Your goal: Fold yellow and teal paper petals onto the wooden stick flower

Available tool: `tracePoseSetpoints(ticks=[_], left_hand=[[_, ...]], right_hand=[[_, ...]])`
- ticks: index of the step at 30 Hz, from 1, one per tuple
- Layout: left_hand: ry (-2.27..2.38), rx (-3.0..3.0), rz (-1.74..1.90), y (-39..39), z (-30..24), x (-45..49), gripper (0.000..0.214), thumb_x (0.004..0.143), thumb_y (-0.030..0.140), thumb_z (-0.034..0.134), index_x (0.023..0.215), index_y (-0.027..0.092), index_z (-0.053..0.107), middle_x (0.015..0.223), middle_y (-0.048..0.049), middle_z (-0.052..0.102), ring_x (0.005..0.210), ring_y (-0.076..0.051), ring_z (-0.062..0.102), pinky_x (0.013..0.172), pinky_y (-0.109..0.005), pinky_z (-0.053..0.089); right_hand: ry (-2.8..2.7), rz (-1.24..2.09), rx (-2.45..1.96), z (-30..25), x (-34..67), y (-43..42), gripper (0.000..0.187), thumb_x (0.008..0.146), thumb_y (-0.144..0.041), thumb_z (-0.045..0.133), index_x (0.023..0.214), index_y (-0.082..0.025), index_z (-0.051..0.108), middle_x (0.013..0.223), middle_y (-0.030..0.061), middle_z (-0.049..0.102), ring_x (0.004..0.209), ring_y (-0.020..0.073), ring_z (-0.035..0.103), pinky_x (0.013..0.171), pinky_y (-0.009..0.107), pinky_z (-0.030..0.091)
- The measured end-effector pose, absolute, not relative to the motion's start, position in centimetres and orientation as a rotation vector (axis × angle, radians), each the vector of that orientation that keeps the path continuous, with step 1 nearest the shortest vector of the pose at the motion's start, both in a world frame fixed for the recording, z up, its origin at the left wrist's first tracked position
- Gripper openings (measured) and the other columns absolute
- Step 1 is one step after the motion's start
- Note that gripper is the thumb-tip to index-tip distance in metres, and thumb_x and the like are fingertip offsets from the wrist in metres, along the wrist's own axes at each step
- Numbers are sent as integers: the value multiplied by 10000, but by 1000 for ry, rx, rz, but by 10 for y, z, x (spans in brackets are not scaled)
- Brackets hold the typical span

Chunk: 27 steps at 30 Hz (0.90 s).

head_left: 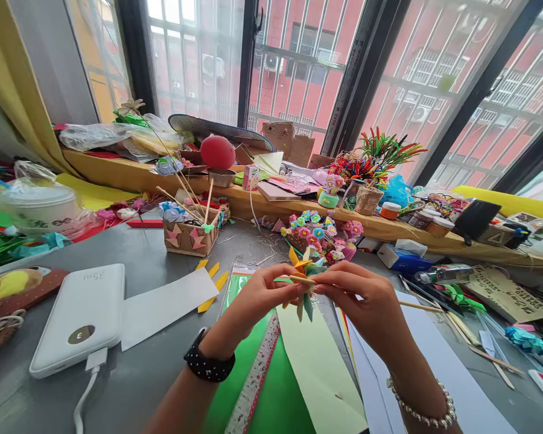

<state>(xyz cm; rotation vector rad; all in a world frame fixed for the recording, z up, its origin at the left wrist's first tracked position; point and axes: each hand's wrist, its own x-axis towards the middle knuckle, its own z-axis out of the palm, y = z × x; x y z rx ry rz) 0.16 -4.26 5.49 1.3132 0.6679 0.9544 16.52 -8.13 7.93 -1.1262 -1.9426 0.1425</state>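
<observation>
My left hand (262,295) and my right hand (362,295) meet above the grey table, both pinched on a small paper pinwheel (304,271) with orange, yellow and teal points, fixed to a thin wooden stick. The left fingers grip the stick and the pinwheel's left side. The right fingers close on its right side. A black dotted watch band (208,361) is on my left wrist and a bead bracelet (423,410) on my right. Under the hands lie green paper sheets (280,398), a pale green strip (319,367) and a ruler (256,380).
A white power bank (79,316) with a cable lies at the left beside white paper (165,304). A cardboard box with pink stars (190,236), a basket of paper flowers (319,235), a red balloon (217,152) and craft clutter fill the wooden sill. Sticks and paper scraps lie at the right.
</observation>
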Motion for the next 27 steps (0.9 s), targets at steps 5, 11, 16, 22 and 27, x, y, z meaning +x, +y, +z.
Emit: tracePoseSetpoints(ticks=[5,11,16,22,27], left_hand=[[680,1287,954,-43,54,3,179,637,292,685,734,151,633,695,5,583,613,-104,532,624,-229,438],[671,1251,955,-44,54,4,192,638,295,684,760,153,642,775,-6,596,713,-126,555,680,-247,459],[660,1305,915,-44,55,-1,249,682,277,650,901,170,597,843,-20,622,788,-151,582,766,-292,447],[846,1662,1203,-39,53,-7,291,677,316,653,926,197,560,1075,-66,537,988,-216,529,784,-324,452],[936,2132,1600,-42,52,-4,120,709,264,637,806,199,611,845,-25,540,861,-173,519,768,-312,413]], right_hand=[[-1925,91,-1098,79,162,-81,101,761,-158,584,784,-196,675,719,14,638,611,116,571,524,217,454],[-1884,38,-1091,75,158,-79,109,771,-146,568,788,-195,664,727,16,625,665,131,576,611,249,461],[-1875,26,-1081,72,157,-78,105,776,-148,561,781,-199,652,731,13,616,678,131,572,609,246,460],[-1873,9,-1117,74,158,-78,84,772,-159,567,763,-182,646,712,14,612,650,126,569,568,232,461],[-1881,-6,-1132,73,157,-77,86,774,-165,562,767,-186,645,707,13,608,642,126,566,553,224,462]])
